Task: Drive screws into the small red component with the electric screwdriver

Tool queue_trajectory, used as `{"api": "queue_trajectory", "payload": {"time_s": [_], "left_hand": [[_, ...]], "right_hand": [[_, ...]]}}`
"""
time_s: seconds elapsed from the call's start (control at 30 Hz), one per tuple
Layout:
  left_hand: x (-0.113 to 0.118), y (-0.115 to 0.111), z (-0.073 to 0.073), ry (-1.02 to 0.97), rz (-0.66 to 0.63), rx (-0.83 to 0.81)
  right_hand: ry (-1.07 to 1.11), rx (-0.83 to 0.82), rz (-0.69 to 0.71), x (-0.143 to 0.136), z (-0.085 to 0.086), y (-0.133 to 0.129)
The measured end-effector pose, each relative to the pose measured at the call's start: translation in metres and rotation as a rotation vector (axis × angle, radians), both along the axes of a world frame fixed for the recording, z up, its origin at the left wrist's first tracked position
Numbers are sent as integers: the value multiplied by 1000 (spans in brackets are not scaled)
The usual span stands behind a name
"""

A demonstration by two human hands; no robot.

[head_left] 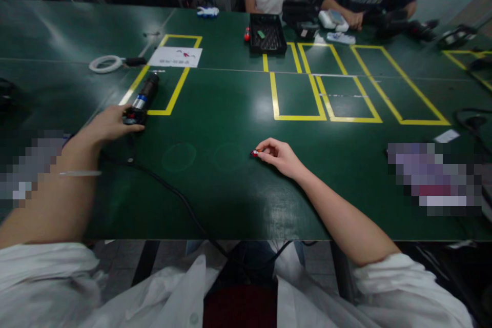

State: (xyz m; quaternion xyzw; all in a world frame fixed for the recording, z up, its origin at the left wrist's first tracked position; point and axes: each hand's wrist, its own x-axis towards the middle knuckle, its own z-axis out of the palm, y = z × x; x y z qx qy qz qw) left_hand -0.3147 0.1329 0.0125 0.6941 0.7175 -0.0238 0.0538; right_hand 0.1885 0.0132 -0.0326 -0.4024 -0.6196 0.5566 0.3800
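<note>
My left hand (105, 123) is at the near end of a black corded tool (145, 93) with a silver and blue band, which looks like an electric screwdriver. Its fingers and thumb sit around that end, partly hiding it. The tool slants across the left yellow tape frame (177, 91). Near the middle of the table, my right hand (280, 156) pinches a small red and white piece (254, 153) between thumb and fingertips. The piece is too small to name and partly covered by the fingers.
A black cable (169, 187) runs over the green table (226, 205) and its front edge. Beyond are a printed sheet (175, 56), a white coil (105, 64), a black tray (268, 51) and more tape frames (300, 118). Two people sit across. Blurred items lie at both sides.
</note>
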Motion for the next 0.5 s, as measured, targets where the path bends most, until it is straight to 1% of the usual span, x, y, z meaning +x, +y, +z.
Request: {"api": "queue_trajectory", "payload": {"time_s": [0.1,0.17,0.2,0.33,0.5], "left_hand": [[3,-4,0,-4,58,3],[14,-10,2,-19,80,1],[22,-14,3,-27,71,9],[63,-34,5,-48,-31,77],[127,-63,2,-118,-157,148]], "right_hand": [[-10,9,4,0,0,0],[-20,14,7,0,1,0],[-24,16,8,0,1,-1],[-38,17,7,-1,2,-1],[-47,29,2,-2,3,-1]]}}
